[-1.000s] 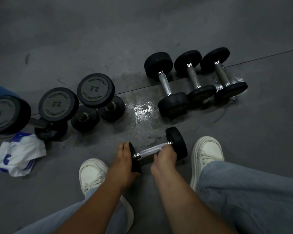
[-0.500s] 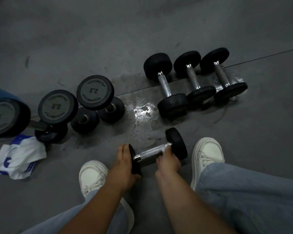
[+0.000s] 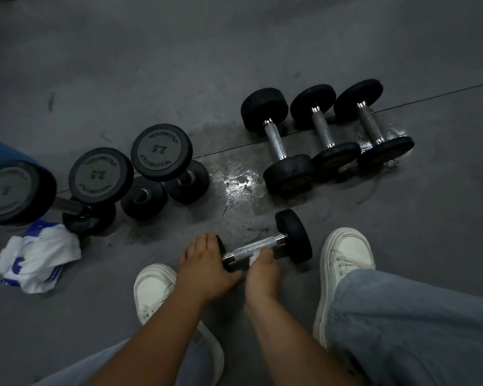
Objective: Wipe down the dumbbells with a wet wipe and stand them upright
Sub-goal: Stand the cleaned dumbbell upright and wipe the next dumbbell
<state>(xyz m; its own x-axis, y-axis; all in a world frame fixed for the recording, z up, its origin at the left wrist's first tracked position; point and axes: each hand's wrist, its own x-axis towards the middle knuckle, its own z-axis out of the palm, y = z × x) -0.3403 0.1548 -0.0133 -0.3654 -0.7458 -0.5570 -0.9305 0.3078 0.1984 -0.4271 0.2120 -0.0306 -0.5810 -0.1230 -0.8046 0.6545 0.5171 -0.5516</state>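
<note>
Dumbbell [image 3: 294,237], right hand [image 3: 261,272] apparently clutching wipe [image 3: 253,258]

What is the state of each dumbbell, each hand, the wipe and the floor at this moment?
Near dumbbell: lying on its side, held.
Left hand: grips its left head.
Right hand: holds wet wipe against the handle.
Three right dumbbells: lying down.
Three left dumbbells: standing upright.
White pack: crumpled, on floor.
Floor: wet patch in middle.
</note>
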